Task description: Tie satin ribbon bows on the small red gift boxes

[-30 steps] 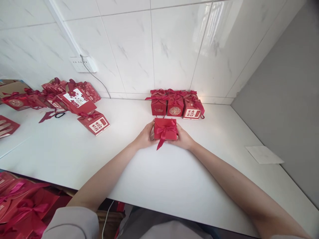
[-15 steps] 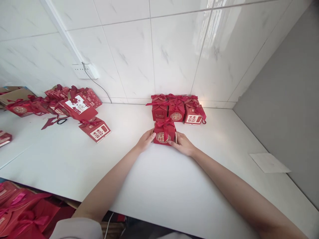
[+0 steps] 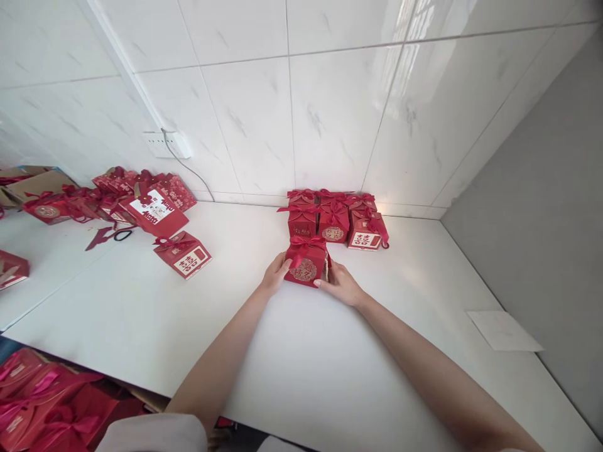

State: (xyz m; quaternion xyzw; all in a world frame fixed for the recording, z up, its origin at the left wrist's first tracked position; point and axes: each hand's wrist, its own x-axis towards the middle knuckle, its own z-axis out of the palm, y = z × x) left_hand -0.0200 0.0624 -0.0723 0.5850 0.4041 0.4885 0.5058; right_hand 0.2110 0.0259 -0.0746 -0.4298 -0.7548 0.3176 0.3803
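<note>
Between left grip (image 3: 276,275) and right grip (image 3: 343,285), both part-closed, in front of grouped boxes (image 3: 333,221): red box (image 3: 303,272), held by its sides. Squarish, card-like, gold-printed; glossy ribbon bow (image 3: 300,251), twisted cord (image 3: 326,266).

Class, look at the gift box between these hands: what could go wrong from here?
The red gift box is close in front of the grouped boxes, so pushing it back might knock them askew. Its ribbon bow could snag on theirs. The right hand, beside the rope handle, might catch it.
</note>
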